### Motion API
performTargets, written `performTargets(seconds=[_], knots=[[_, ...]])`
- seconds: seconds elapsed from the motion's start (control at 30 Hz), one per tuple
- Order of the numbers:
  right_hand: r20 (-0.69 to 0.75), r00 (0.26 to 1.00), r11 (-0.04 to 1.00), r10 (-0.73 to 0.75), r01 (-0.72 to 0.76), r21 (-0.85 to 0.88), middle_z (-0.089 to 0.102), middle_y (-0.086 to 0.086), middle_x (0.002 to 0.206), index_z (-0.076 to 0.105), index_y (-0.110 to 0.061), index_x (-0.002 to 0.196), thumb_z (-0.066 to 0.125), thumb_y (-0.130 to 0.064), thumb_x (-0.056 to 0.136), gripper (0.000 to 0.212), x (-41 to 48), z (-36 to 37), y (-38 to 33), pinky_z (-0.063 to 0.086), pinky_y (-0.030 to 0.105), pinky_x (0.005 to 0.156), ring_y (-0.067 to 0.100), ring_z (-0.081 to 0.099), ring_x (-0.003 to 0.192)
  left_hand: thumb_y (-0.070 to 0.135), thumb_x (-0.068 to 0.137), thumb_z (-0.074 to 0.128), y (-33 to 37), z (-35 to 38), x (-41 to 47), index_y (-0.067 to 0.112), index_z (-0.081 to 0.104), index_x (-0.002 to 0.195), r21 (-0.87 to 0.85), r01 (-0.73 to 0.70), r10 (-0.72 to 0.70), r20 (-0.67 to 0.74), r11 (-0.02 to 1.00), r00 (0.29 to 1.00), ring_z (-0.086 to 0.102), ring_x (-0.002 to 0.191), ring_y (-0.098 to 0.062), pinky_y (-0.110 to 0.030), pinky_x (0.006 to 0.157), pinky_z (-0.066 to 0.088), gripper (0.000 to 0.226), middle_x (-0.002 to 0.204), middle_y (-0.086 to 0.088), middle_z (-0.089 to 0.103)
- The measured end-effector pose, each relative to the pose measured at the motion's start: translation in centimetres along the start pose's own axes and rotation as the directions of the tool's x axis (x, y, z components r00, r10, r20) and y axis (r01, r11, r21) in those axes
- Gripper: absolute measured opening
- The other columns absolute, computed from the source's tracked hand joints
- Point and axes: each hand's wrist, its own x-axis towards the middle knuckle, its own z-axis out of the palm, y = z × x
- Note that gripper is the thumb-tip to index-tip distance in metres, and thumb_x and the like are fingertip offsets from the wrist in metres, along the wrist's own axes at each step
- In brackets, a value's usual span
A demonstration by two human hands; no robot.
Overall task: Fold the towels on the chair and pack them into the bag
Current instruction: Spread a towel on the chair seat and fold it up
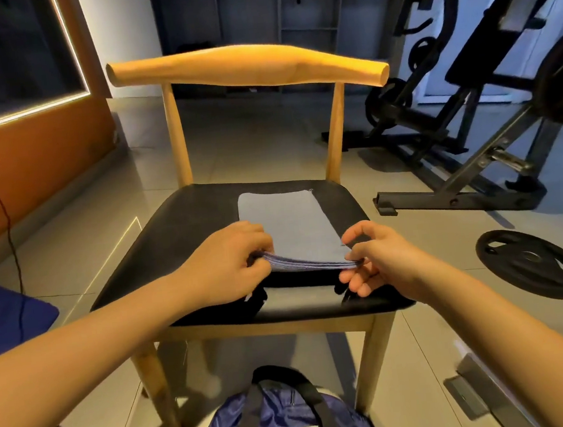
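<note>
1. Two hands work at the near edge of a folded grey-blue towel (291, 226), which lies on the right half of the black seat of a wooden chair (184, 222).
2. The left hand (230, 263) pinches the towel's near left corner, its fingers curled round the stacked layers.
3. The right hand (377, 262) pinches the near right corner between thumb and fingertips, and the remaining fingers hang loosely apart below it.
4. The near edge is raised slightly off the seat and shows several thin layers lined up together.
5. The towel's far edge lies flat, close to the seat's far rim between the two back posts, and its long sides run straight.
6. The left half of the seat is bare, and a strip of bare seat lies between the towel and the front rim.
7. A blue bag (283, 423) with black handles sits on the floor just near the chair's front. A pale rectangle shows at its top, but I cannot tell what it is.
8. To the right, a weight plate (532, 263) lies flat on the tiles, well apart from the chair, with bare floor between them.
9. A gym machine (468, 92) stands at the far right.
10. At the left, a thin cable (5, 219) hangs along the orange wall.
</note>
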Motion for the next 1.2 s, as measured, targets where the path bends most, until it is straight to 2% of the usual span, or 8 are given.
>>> performTargets(seconds=[0.17,0.33,0.57,0.73,0.83,0.97,1.07,1.2], knots=[[0.154,0.984,0.978,-0.088,0.115,-0.173,0.075,0.022,0.092,0.065,-0.007,0.111,0.045,-0.007,0.106,0.021,-1.4,-0.2,0.1,0.060,0.034,0.057,0.032,0.071,0.074,0.023,0.101,0.057,-1.2,0.5,-1.4,0.030,0.066,0.100,-0.272,0.319,-0.252,0.254,0.908,0.934,0.062,0.091,-0.008,-0.028,0.078,0.055,0.012,0.098,0.009,0.068],[0.257,0.945,0.887,-0.200,0.286,-0.362,0.075,0.008,0.088,0.066,-0.018,0.113,0.072,-0.013,0.093,0.022,-1.9,-0.6,0.4,0.057,0.030,0.057,0.024,0.071,0.071,0.022,0.098,0.066,-1.6,0.2,-2.0,0.027,0.070,0.109,-0.427,0.427,-0.348,0.254,0.797,0.903,0.068,0.097,-0.003,-0.022,0.084,0.057,0.012,0.105,0.009,0.074],[0.136,0.937,0.790,-0.323,0.346,-0.507,0.067,-0.009,0.071,0.071,-0.022,0.097,0.065,-0.028,0.098,0.009,-0.5,-0.1,1.8,0.044,0.014,0.050,0.004,0.058,0.056,0.027,0.096,0.069,-1.2,0.3,-2.0,0.019,0.078,0.093,-0.442,0.517,-0.439,0.273,0.733,0.856,0.070,0.089,-0.015,-0.022,0.078,0.056,0.013,0.089,0.002,0.076],[0.069,0.972,0.824,-0.225,0.228,-0.518,0.056,0.007,0.074,0.066,-0.006,0.087,0.055,-0.028,0.104,0.030,0.2,0.7,1.8,0.041,0.022,0.062,0.012,0.050,0.068,0.035,0.099,0.064,-1.3,0.4,-1.6,0.010,0.076,0.090,-0.318,0.582,-0.472,0.360,0.749,0.805,0.067,0.092,-0.029,-0.039,0.085,0.056,0.030,0.093,-0.013,0.072],[-0.037,0.978,0.827,-0.205,0.152,-0.541,0.040,0.006,0.065,0.053,-0.009,0.071,0.055,-0.026,0.102,0.036,1.1,1.4,1.6,0.034,0.029,0.059,0.017,0.040,0.061,0.038,0.097,0.065,-1.5,0.2,-1.1,0.010,0.074,0.082,-0.288,0.607,-0.495,0.377,0.741,0.783,0.061,0.077,-0.025,-0.033,0.072,0.049,0.033,0.082,-0.017,0.065],[-0.127,0.971,0.772,-0.204,0.080,-0.630,0.043,0.006,0.059,0.053,-0.012,0.064,0.065,-0.026,0.091,0.032,2.5,1.8,2.1,0.039,0.037,0.058,0.022,0.046,0.059,0.037,0.090,0.075,-1.8,0.6,-1.0,0.014,0.072,0.071,-0.287,0.594,-0.518,0.299,0.752,0.801,0.056,0.063,-0.018,-0.029,0.065,0.049,0.030,0.063,-0.005,0.059],[-0.150,0.916,0.677,-0.373,0.158,-0.719,0.059,-0.003,0.071,0.060,-0.017,0.076,0.071,-0.034,0.086,0.023,2.1,1.9,2.3,0.053,0.036,0.064,0.017,0.060,0.067,0.036,0.086,0.079,-1.6,1.2,-1.7,0.024,0.068,0.084,-0.249,0.456,-0.448,0.092,0.854,0.889,0.061,0.069,-0.014,-0.028,0.070,0.056,0.017,0.074,0.003,0.063],[0.093,0.731,0.324,-0.676,0.408,-0.854,0.052,-0.011,0.092,0.054,-0.027,0.085,0.068,-0.032,0.093,0.017,0.6,1.8,3.0,0.051,0.029,0.066,0.012,0.054,0.077,0.027,0.096,0.067,-1.5,2.0,-3.1,0.030,0.076,0.100,-0.027,0.071,-0.073,-0.048,0.997,0.996,0.058,0.091,-0.005,-0.031,0.081,0.057,0.011,0.098,0.016,0.063]])
